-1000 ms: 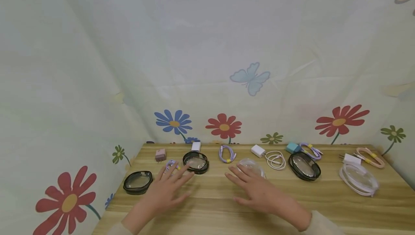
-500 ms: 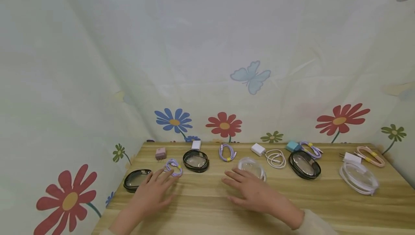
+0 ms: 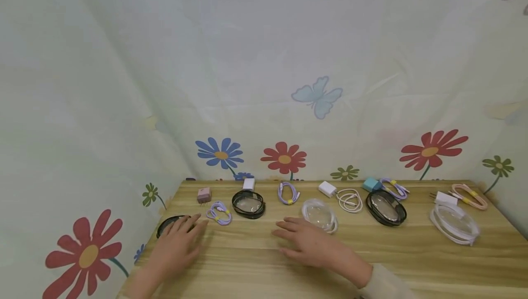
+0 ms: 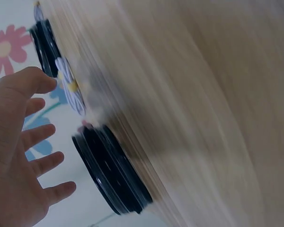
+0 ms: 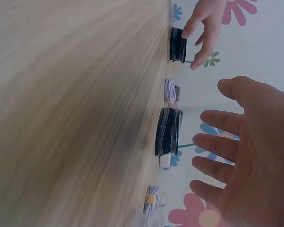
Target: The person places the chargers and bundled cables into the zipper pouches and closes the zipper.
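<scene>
My left hand (image 3: 175, 246) hovers above the table with fingers spread, overlapping a small black-edged pouch (image 3: 162, 226) in the head view. Seen from the left wrist, that black pouch (image 4: 113, 170) lies beyond the fingertips, apart from them. A coiled purple cable (image 3: 220, 215) is just right of the left hand. My right hand (image 3: 311, 245), also spread and holding nothing, hovers in front of a clear pouch with a white edge (image 3: 333, 225). Between the hands, farther back, sits another black-edged clear pouch (image 3: 249, 215).
Along the back lie a pink charger plug (image 3: 204, 195), white plugs (image 3: 327, 189), a teal plug (image 3: 372, 185), a white cable (image 3: 342, 203) and more purple cables (image 3: 280, 193). At right are a black pouch (image 3: 377, 216), white pouch (image 3: 443, 231) and peach cable (image 3: 474, 202). Patterned curtains (image 3: 317, 37) enclose the table.
My left hand has moved left and slightly back toward me, uncovering the purple cable and now overlapping the leftmost pouch. The right hand has shifted slightly left, showing more of the white-edged pouch.
</scene>
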The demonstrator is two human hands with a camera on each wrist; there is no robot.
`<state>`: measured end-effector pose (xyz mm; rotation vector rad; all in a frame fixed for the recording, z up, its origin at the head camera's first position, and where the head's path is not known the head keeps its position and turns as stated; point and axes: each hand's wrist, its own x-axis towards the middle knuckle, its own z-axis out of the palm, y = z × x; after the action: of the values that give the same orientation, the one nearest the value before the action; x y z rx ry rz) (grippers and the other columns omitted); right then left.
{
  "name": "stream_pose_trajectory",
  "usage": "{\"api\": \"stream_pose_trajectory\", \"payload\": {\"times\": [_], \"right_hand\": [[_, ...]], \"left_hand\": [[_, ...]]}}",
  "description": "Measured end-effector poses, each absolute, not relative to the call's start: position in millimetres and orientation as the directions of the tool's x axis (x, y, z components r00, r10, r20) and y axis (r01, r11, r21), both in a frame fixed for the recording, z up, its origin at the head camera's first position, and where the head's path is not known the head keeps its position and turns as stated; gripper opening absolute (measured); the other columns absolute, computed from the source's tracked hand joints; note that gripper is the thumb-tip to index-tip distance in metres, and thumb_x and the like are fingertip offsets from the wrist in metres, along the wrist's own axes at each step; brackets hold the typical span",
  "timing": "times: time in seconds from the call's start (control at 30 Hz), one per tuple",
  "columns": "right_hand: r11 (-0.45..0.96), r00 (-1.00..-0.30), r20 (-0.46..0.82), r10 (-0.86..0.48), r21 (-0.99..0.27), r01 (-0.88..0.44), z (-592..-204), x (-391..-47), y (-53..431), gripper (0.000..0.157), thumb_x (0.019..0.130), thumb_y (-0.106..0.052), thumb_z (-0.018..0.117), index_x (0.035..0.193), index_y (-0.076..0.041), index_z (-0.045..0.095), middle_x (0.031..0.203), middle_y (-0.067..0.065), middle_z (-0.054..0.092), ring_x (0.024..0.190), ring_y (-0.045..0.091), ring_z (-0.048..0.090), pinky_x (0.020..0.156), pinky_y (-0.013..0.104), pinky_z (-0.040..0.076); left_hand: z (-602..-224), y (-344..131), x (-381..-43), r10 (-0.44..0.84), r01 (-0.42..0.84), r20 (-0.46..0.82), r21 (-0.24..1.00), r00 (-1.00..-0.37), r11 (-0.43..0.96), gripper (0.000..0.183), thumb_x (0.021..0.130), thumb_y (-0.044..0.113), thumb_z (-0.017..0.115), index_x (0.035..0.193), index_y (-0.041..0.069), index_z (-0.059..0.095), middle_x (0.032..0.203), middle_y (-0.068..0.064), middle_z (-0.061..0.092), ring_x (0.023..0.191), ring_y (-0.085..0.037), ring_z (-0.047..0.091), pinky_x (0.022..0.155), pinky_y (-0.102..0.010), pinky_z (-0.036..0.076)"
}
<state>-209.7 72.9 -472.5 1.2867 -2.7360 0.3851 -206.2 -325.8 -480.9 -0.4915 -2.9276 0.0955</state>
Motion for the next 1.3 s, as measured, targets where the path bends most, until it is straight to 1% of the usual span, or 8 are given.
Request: {"api": "stream_pose_trajectory", "payload": {"times": [0.17,0.4,0.63,0.8,0.93,1.07,1.3], "right_hand": [[0.591,-0.626,0.158,-0.764,-0.22,-0.776,-473.8,-210.4,65.5,0.047,0.104,-0.038,0.056,0.146,-0.017,0.058,0.153,0.008,0.056,0.143,0.031,0.052,0.119,0.045,0.043],[0.572,-0.6,0.187,-0.778,-0.185,-0.799,-474.6,-211.8,56.9,0.047,0.104,-0.038,0.056,0.145,-0.015,0.059,0.15,0.006,0.059,0.142,0.029,0.054,0.119,0.043,0.043],[0.587,-0.623,0.166,-0.764,-0.223,-0.778,-472.7,-212.1,46.3,0.046,0.103,-0.037,0.058,0.143,-0.014,0.06,0.146,0.002,0.063,0.142,0.028,0.054,0.119,0.043,0.043],[0.599,-0.631,0.151,-0.761,-0.212,-0.772,-472.4,-213.9,38.7,0.045,0.104,-0.039,0.055,0.143,-0.016,0.06,0.145,0.0,0.064,0.142,0.025,0.053,0.12,0.04,0.042],[0.599,-0.631,0.14,-0.763,-0.214,-0.772,-472.2,-217.8,32.6,0.046,0.105,-0.042,0.053,0.143,-0.016,0.06,0.146,0.001,0.063,0.143,0.024,0.053,0.12,0.039,0.042],[0.606,-0.639,0.124,-0.759,-0.223,-0.763,-470.8,-221.0,26.7,0.047,0.105,-0.043,0.053,0.143,-0.016,0.06,0.148,0.002,0.061,0.143,0.023,0.052,0.121,0.038,0.041],[0.605,-0.636,0.118,-0.763,-0.219,-0.766,-471.4,-225.0,13.9,0.047,0.105,-0.043,0.052,0.144,-0.018,0.059,0.149,0.0,0.06,0.142,0.02,0.052,0.12,0.036,0.042]], "left_hand": [[-481.2,-339.0,-207.7,0.297,0.284,0.159,-0.099,-0.942,0.954,0.06,0.092,0.039,0.074,0.147,0.025,0.055,0.155,-0.01,0.051,0.14,-0.039,0.048,0.106,-0.071,0.041],[-483.6,-355.1,-213.3,0.274,0.261,0.172,-0.095,-0.946,0.961,0.066,0.09,0.04,0.077,0.15,0.026,0.053,0.154,-0.01,0.051,0.139,-0.041,0.049,0.104,-0.07,0.043],[-489.3,-371.2,-216.3,0.26,0.253,0.165,-0.066,-0.951,0.965,0.065,0.09,0.037,0.075,0.15,0.025,0.052,0.155,-0.012,0.05,0.138,-0.041,0.048,0.099,-0.071,0.044],[-492.3,-378.3,-218.9,0.25,0.244,0.155,-0.053,-0.956,0.968,0.065,0.091,0.037,0.074,0.151,0.025,0.051,0.156,-0.014,0.048,0.138,-0.043,0.048,0.098,-0.071,0.045],[-492.5,-379.8,-221.3,0.248,0.244,0.148,-0.05,-0.957,0.969,0.065,0.092,0.037,0.074,0.151,0.024,0.05,0.157,-0.015,0.046,0.139,-0.045,0.046,0.099,-0.072,0.044],[-492.9,-382.1,-224.3,0.278,0.275,0.163,-0.042,-0.947,0.961,0.065,0.092,0.035,0.074,0.151,0.023,0.05,0.158,-0.016,0.045,0.141,-0.046,0.045,0.099,-0.072,0.044],[-501.5,-393.2,-229.7,0.407,0.412,0.199,-0.018,-0.892,0.911,0.065,0.092,0.029,0.075,0.151,0.023,0.051,0.162,-0.014,0.039,0.14,-0.051,0.044,0.104,-0.072,0.042]]}}
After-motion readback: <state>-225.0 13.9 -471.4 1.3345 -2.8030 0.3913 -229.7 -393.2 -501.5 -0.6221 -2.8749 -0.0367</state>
